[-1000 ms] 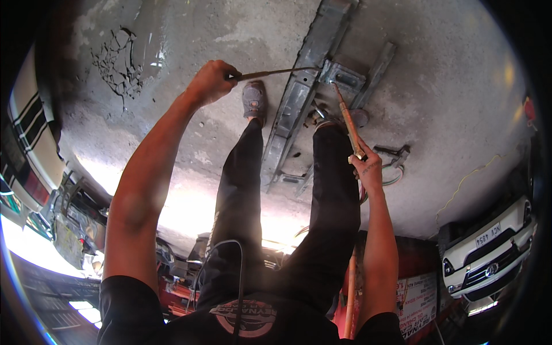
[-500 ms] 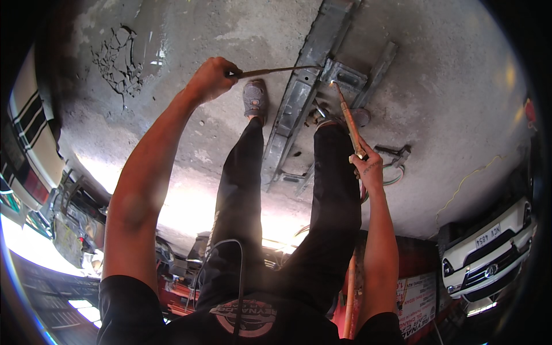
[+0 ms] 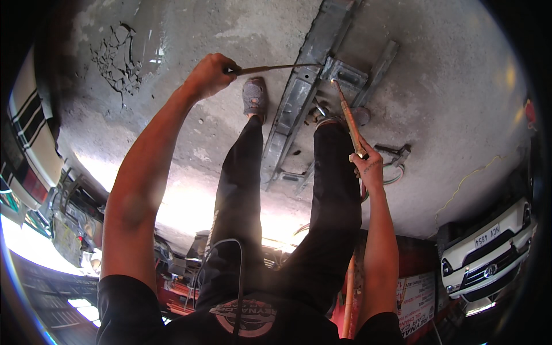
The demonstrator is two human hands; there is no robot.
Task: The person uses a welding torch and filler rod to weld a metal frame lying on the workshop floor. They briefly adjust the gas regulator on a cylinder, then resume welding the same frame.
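Holding a long, orange-brown metal torch point(image 3: 348, 118) and a long, slender, brownish rod point(image 3: 261, 69) at the slotted, grey metal bracket point(image 3: 347, 75), finding it at the far centre, between a broad, grey steel channel beam point(image 3: 299, 92) on the left and a narrower, grey metal rail point(image 3: 378, 72) on the right. Judging from the bright spot at the torch's tip, probably being partway through heating the bracket's left side. Seeing the bracket set in place beside the beam, but making out no clearly finished joint — so apparently leaving that left edge to be completed, with finer detail being too small to judge. Clamping the left hand point(image 3: 214, 75) firmly round the rod's thicker left end, fingers curled together, and pointing the thin end right, across the beam, to the bracket's far-left corner. Clamping the right hand point(image 3: 370, 165), nearer and farther right, round the torch's near end — angling the tip far and left, to the bracket's near-left corner. Not distinguishing touching from hovering at either tip.
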